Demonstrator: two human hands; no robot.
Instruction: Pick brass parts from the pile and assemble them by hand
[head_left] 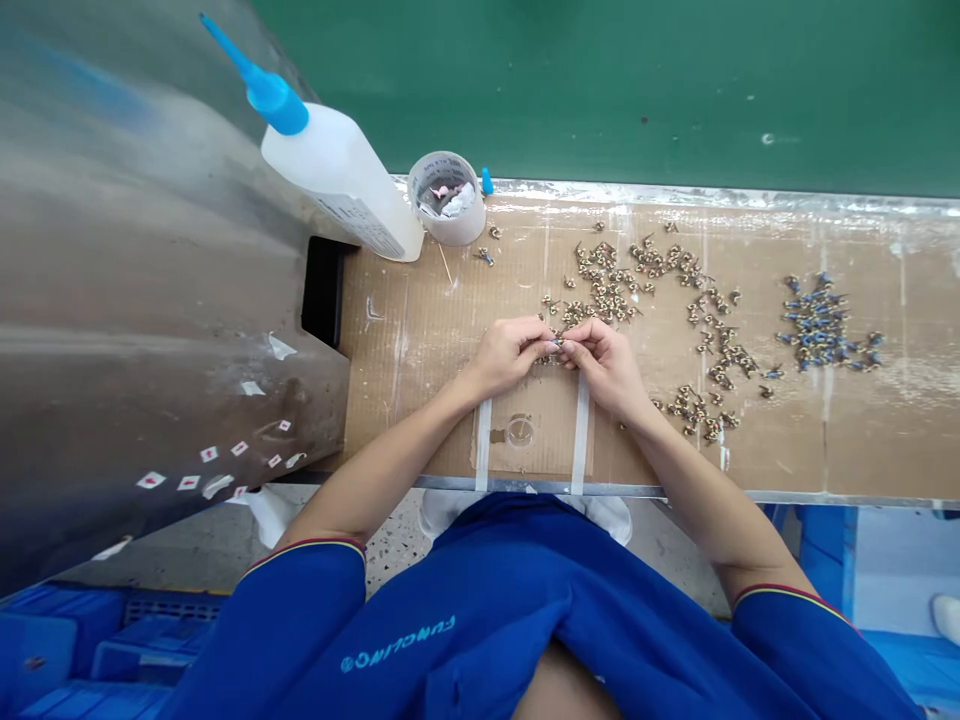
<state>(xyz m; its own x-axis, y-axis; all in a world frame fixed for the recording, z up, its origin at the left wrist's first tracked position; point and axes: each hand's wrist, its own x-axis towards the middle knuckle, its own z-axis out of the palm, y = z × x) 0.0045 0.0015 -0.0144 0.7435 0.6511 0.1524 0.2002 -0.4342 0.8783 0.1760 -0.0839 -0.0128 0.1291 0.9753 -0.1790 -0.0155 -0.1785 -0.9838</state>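
Note:
My left hand (510, 355) and my right hand (604, 367) meet above the cardboard-covered bench (442, 340), and their fingertips pinch a tiny brass part (556, 344) with a touch of blue on it. The fingers hide most of that part. Loose brass parts (607, 285) lie in scattered heaps beyond and to the right of my hands. Farther right sits a cluster of brass parts with blue pieces (814, 325). Two strips of white tape (581, 435) cross the cardboard just below my wrists.
A white plastic bottle with a blue nozzle (337, 165) and a tape roll holding scraps (448, 198) stand at the bench's back left. A large curved metal sheet (150, 300) rises on the left. Green surface lies behind the bench; blue crates (67, 640) sit below.

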